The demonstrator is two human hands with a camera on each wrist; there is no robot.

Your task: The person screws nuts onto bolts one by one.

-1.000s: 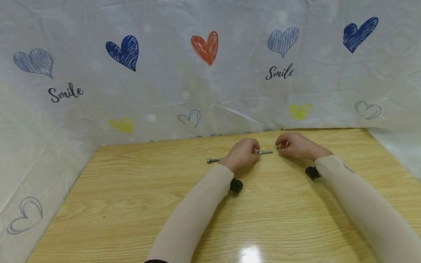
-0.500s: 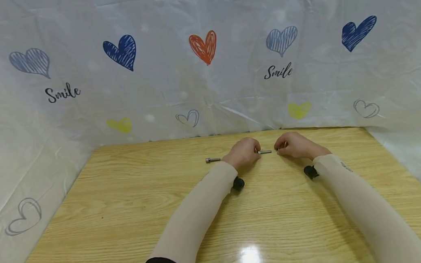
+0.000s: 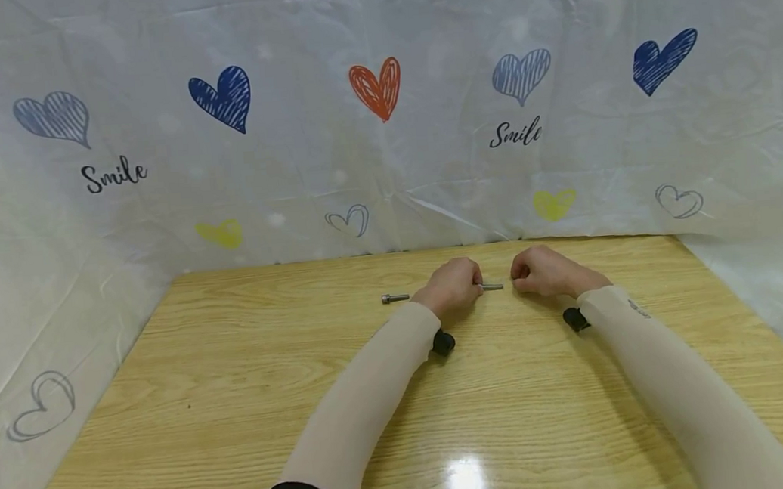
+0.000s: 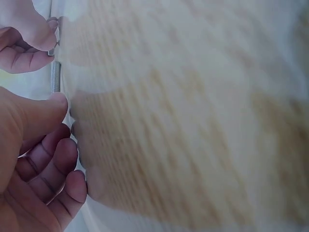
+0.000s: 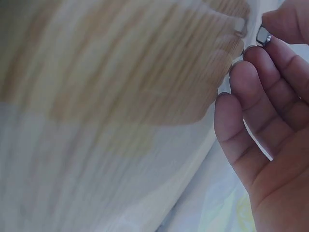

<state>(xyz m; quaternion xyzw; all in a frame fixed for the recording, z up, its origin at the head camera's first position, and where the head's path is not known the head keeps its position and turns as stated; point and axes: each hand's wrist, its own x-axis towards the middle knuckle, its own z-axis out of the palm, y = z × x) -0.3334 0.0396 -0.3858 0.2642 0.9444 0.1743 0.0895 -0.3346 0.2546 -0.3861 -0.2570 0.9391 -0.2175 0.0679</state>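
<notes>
My left hand (image 3: pixel 450 284) pinches a metal bolt (image 4: pixel 55 77) between thumb and fingers. The bolt's threaded end points right, toward the other hand, and its head is hidden behind the fingers. My right hand (image 3: pixel 546 271) pinches a small metal nut (image 5: pixel 263 36) between thumb and index finger. In the head view those fingers cover the nut. A short gap separates the bolt's tip from the right fingertips in the head view. A second bolt (image 3: pixel 395 299), with a cylindrical head, lies on the table just left of my left hand.
Both hands are over the far part of the wooden table (image 3: pixel 273 404). A white sheet (image 3: pixel 448 172) printed with hearts hangs behind the table's back edge and along its sides. Each wrist carries a small black camera (image 3: pixel 443 342).
The left fingers now cover the held bolt's head, and its shank sits slightly lower. The nut, visible earlier between the right fingers, is now hidden in the head view.
</notes>
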